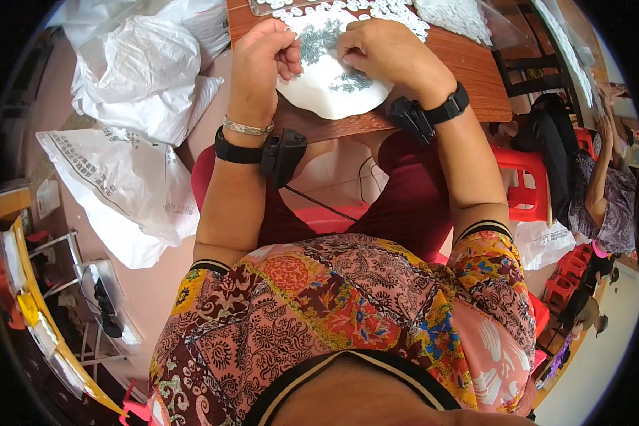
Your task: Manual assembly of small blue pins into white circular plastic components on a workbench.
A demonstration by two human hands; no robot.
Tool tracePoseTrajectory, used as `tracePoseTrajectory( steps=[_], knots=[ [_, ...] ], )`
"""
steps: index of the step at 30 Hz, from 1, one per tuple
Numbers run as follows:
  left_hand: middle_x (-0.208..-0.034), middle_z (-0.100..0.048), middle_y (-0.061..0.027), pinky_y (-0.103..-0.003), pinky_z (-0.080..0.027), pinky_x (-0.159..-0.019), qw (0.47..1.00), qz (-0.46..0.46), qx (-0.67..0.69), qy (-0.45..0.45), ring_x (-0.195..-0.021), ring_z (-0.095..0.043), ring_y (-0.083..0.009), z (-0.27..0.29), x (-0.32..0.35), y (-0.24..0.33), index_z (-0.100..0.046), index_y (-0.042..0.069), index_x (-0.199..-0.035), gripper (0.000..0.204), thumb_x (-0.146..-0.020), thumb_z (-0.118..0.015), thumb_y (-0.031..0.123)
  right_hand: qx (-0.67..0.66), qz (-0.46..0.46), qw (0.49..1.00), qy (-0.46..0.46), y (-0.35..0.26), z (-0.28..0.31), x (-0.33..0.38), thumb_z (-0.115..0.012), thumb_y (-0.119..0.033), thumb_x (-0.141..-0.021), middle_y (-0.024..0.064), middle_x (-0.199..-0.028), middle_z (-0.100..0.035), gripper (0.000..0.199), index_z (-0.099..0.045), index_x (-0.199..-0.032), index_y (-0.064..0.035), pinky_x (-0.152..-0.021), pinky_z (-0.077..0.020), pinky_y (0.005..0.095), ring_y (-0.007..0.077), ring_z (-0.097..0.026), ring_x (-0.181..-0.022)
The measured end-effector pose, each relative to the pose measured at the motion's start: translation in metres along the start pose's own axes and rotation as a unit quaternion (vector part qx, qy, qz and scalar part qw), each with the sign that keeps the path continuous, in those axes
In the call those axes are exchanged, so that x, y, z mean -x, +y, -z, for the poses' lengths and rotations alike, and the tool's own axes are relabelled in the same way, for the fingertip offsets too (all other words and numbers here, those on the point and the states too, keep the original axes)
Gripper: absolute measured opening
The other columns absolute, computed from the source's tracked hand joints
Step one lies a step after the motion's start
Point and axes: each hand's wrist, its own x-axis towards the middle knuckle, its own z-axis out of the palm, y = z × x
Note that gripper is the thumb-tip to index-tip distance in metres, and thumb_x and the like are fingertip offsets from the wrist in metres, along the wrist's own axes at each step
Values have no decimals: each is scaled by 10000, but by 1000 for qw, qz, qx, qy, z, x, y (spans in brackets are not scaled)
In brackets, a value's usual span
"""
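A white plate or sheet with a wavy edge [312, 92] lies at the near edge of the wooden table. Small dark-grey metal pieces [318, 44] are heaped on it, too fine to name exactly. My left hand [268, 53] is over its left side, fingers curled and thumb and forefinger pressed together; a speck of white shows at the tips. Above the right side, my right hand [385, 53] is closed in a pinch beside the metal pieces. Its fingertips are partly hidden, and whatever they hold cannot be made out.
Many small white oval plastic pieces [397, 10] lie along the far side of the wooden table [468, 85]. White sacks [135, 78] stand on the floor at left. Red plastic stools [525, 181] and another person [603, 192] are at right.
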Motion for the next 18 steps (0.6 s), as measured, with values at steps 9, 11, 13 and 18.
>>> tracePoseTrajectory(
  steps=[9,11,13,18],
  knots=[
    [-600,-528,-14,-187,-360,-470,999,-8,26,26,-501,-508,-79,-5,-2,-1,-531,48,-689,173,-830,-498,141,87,23,993,-78,-26,-7,-3,-586,-127,-738,143,-713,-595,87,-620,-747,-47,-636,-467,422,334,-594,-703],
    [-601,-528,-15,-188,-357,-466,1000,-16,12,19,-500,-508,-79,-6,-2,-1,-532,45,-689,176,-832,-496,141,85,18,993,-74,-27,-11,-3,-578,-128,-737,154,-704,-592,96,-609,-741,-37,-632,-464,434,344,-592,-700],
    [-602,-529,-15,-189,-355,-463,1000,-18,16,18,-500,-508,-80,-5,-3,-1,-535,43,-692,176,-832,-496,141,83,13,994,-70,-24,-15,-3,-571,-129,-736,166,-695,-590,106,-598,-736,-26,-628,-461,446,355,-590,-696],
    [-605,-530,-16,-189,-351,-460,999,-12,24,32,-508,-511,-80,-6,0,-1,-545,37,-706,169,-831,-502,144,-95,-73,992,-39,-16,0,-6,-565,-75,-758,112,-666,-576,80,-590,-800,-12,-605,-468,323,234,-564,-617]
  ],
)
